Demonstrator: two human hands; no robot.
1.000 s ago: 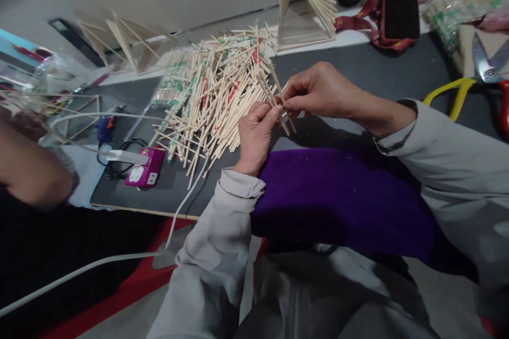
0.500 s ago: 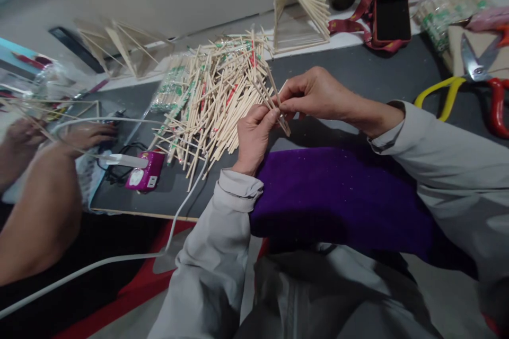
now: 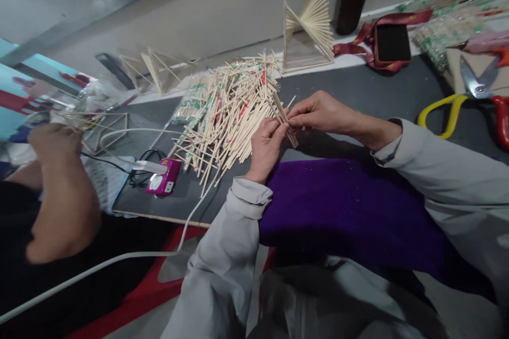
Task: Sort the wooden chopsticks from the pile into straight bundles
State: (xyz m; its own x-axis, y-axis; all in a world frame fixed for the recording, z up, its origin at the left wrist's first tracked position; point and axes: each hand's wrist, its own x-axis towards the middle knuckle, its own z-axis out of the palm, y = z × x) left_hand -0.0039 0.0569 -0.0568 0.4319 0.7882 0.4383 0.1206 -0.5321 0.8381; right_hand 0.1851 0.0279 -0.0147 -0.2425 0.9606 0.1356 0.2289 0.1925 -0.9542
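A small bunch of thin wooden sticks (image 3: pixel 280 109) stands tilted in my left hand (image 3: pixel 267 147), whose thumb and fingers are closed round it. My right hand (image 3: pixel 323 112) pinches at the same sticks from the right, its fingertips against them near the left thumb. What exactly lies between the right fingertips is partly hidden. Just behind my hands spreads a large heap of loose wooden sticks (image 3: pixel 234 111), some still in printed wrappers. A purple cloth (image 3: pixel 338 201) lies in front of me below both wrists.
At the back stands a twisted stick model (image 3: pixel 310 26), with a dark bottle (image 3: pixel 352 0) beside it. Scissors (image 3: pixel 477 82) lie at right. A purple power block (image 3: pixel 164 177) with a white cable is at left, near a co-worker's arm (image 3: pixel 63 190).
The view has shifted, so the table sits lower and farther right. The held sticks look closer together than before. At left, the co-worker's hand has pulled back from the dark item near the cables.
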